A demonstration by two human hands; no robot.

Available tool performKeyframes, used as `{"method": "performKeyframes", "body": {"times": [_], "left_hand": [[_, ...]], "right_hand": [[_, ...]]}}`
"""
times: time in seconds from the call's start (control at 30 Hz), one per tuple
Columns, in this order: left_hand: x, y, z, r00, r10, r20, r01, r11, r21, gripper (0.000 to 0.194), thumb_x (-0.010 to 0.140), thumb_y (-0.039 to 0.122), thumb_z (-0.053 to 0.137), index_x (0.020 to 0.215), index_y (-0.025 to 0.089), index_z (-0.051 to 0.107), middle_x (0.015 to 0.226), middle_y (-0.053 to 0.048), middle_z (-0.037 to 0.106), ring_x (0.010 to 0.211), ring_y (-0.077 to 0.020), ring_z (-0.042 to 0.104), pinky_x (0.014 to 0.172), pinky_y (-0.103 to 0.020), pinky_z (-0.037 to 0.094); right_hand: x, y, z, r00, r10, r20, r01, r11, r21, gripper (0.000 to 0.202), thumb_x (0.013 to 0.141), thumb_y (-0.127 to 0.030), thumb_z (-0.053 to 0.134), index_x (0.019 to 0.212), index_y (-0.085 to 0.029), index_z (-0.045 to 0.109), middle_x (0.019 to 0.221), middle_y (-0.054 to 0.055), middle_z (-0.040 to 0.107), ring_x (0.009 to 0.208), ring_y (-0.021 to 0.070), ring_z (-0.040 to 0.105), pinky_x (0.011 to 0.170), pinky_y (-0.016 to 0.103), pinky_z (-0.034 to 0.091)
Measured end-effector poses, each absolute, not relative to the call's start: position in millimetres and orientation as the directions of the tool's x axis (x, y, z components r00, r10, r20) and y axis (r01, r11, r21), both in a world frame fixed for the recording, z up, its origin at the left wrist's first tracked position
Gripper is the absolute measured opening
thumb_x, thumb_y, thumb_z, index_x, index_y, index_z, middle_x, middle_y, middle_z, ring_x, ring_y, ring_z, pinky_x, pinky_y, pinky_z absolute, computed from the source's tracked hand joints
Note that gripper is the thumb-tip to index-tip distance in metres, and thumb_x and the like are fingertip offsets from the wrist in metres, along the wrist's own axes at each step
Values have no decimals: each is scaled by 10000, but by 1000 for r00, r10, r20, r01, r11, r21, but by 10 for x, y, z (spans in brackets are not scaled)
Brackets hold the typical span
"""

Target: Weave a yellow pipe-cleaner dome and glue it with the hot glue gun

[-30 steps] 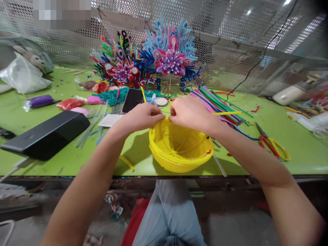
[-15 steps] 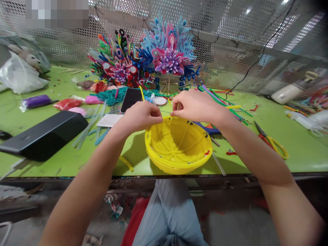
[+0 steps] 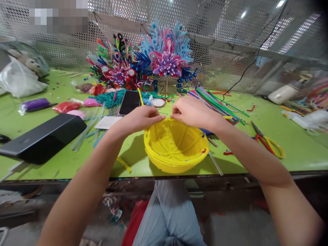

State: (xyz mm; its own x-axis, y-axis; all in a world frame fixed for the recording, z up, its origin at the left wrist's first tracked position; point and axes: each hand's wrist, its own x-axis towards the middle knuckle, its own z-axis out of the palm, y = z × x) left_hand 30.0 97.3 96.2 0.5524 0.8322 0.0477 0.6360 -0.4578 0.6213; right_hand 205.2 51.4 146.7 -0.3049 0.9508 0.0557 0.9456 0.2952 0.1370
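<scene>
Head camera: worn on the person's head, facing forward and down.
Lap (image 3: pixel 167 213): directly below, at the bottom edge.
Yellow bowl (image 3: pixel 176 165): close, mid-frame, viewed obliquely from above (interior visible).
Perforated screen (image 3: pixel 112 20): far background.

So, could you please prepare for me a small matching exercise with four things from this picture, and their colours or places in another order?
Things:
1. bowl
2. scissors
3. phone
4. plastic bag

Colours or places:
A. whitish, at the far left of the picture
B. partly red, partly yellow
C. yellow all round, with the left hand and right hand at its far edge
D. dark-faced, a little left of the picture's middle

Right pairs: 1-C, 2-B, 3-D, 4-A
</scene>
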Motion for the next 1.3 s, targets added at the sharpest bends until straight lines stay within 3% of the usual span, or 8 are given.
{"method": "performKeyframes", "body": {"times": [0.13, 0.37, 0.77, 0.97, 1.1, 1.3], "left_hand": [[291, 1000, 947, 611, 791, 15, 592, -470, 654, 350, 761, 463, 604, 847, 137, 698, 603, 10, 539, 560, -106, 428, 526, -238, 297], [255, 1048, 897, 601, 799, 9, 562, -431, 706, 294, 706, 403, 652, 801, 141, 742, 754, -32, 709, 665, -135, 545, 611, -243, 386], [302, 1063, 876, 489, 872, 5, 617, -350, 705, 232, 674, 342, 660, 739, 136, 747, 699, -46, 703, 672, -162, 568, 608, -264, 403], [243, 1081, 902, 618, 783, -61, 554, -379, 741, 270, 650, 391, 686, 739, 142, 738, 645, -14, 631, 616, -129, 508, 590, -252, 371], [244, 1058, 922, 617, 780, -103, 574, -356, 737, 353, 737, 480, 606, 712, 150, 727, 572, -3, 538, 540, -106, 416, 540, -254, 303], [267, 1101, 856, 587, 808, -43, 572, -376, 729, 332, 710, 448, 611, 752, 143, 734, 658, -35, 642, 601, -132, 495, 580, -262, 372]], "right_hand": [[2063, 505, 1440, -322, 942, 93, 944, 311, 114, 213, 909, -269, 566, 912, -166, 752, 869, 99, 739, 846, 214, 652, 732, 303, 411], [2047, 453, 1432, -352, 924, 151, 936, 342, 84, 225, 949, -261, 531, 985, -154, 726, 938, 94, 738, 877, 201, 655, 762, 296, 406], [1981, 443, 1403, -327, 941, 81, 940, 315, 132, 246, 950, -214, 515, 1053, -121, 718, 1027, 145, 741, 956, 231, 674, 756, 305, 419], [1978, 455, 1366, -311, 948, 68, 937, 294, 187, 272, 948, -181, 484, 1062, -103, 718, 1021, 163, 740, 954, 249, 680, 761, 323, 428], [1992, 453, 1350, -343, 936, 74, 927, 325, 186, 271, 949, -196, 491, 1051, -93, 720, 1009, 171, 742, 964, 269, 685, 768, 337, 436], [1997, 465, 1345, -348, 937, 36, 930, 339, 143, 259, 942, -237, 512, 1019, -119, 729, 993, 160, 746, 948, 245, 683, 758, 316, 440]]}}
